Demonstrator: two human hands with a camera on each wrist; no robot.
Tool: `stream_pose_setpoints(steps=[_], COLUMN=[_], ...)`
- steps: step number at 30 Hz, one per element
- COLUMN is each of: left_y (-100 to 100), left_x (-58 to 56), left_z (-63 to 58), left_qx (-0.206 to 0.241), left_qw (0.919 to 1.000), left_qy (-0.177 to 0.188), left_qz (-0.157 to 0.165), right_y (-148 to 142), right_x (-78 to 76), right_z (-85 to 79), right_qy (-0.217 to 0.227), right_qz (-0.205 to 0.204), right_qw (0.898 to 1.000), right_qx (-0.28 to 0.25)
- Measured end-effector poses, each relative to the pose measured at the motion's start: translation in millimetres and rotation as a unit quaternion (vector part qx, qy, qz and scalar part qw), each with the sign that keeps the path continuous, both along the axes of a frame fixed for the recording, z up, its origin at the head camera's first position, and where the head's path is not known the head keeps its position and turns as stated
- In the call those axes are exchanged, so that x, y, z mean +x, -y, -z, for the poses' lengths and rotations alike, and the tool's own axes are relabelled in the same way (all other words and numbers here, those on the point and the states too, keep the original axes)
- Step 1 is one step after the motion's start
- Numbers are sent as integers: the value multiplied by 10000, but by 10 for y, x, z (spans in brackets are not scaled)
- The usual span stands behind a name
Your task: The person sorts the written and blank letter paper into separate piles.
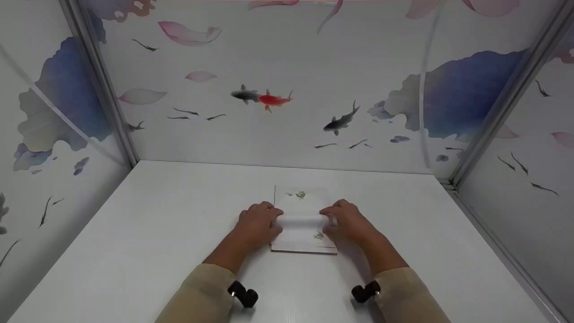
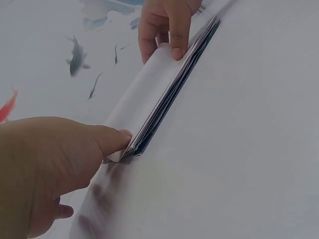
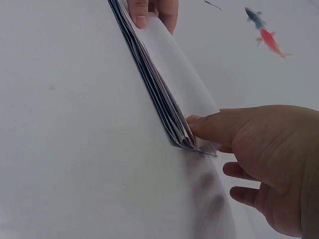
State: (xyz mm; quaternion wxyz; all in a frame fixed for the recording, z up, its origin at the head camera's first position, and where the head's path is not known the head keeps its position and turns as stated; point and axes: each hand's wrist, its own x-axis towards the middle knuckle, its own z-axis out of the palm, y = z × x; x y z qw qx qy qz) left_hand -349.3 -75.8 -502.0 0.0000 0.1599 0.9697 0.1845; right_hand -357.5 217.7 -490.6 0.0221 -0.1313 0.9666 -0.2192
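Observation:
A white paper booklet or stack of sheets with small printed sprigs lies flat on the table, its upper part raised in a rounded fold between the hands. My left hand pinches the left end of the fold, thumb on the near side and fingers beyond it. At the right end my right hand grips in the same way. The left wrist view shows several layered, dark-lined edges of the stack below the thumbs. In the right wrist view the right thumb presses the stack's corner.
The white table reaches back to a white wall panel printed with fish and petals. Side panels with metal corner posts stand left and right. A small black device is strapped at each sleeve cuff.

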Motion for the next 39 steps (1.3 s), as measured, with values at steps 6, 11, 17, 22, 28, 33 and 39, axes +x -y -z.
stream_pose_setpoints(steps=[6, 11, 17, 22, 28, 33, 39], left_y=[4, -18, -52, -104, -174, -229, -376], left_x=[40, 45, 20, -3, 9, 24, 20], left_z=[-25, -20, -11, -45, -84, -95, -170], left_qx=[207, 186, 496, 1558, 2811, 3162, 3531], left_qw=[9997, 9997, 9980, 9843, 9458, 9312, 9154], left_qy=[-91, -60, -23, 221, 667, 653, 772], left_qz=[-92, -162, -384, -804, -1482, -1693, -1772], right_y=[4, 11, 25, 42, 32, -16, -141], right_x=[0, -9, -26, -24, -25, -24, -41], right_z=[-21, -12, -10, -69, -94, -98, -159], right_qy=[45, 235, 619, 660, 846, 921, 908], right_qz=[64, 244, 960, 1463, 1759, 1983, 2090], right_qw=[10000, 9989, 9872, 9727, 9446, 9300, 9208], right_qx=[1, -328, -1115, -1676, -2639, -2954, -3165])
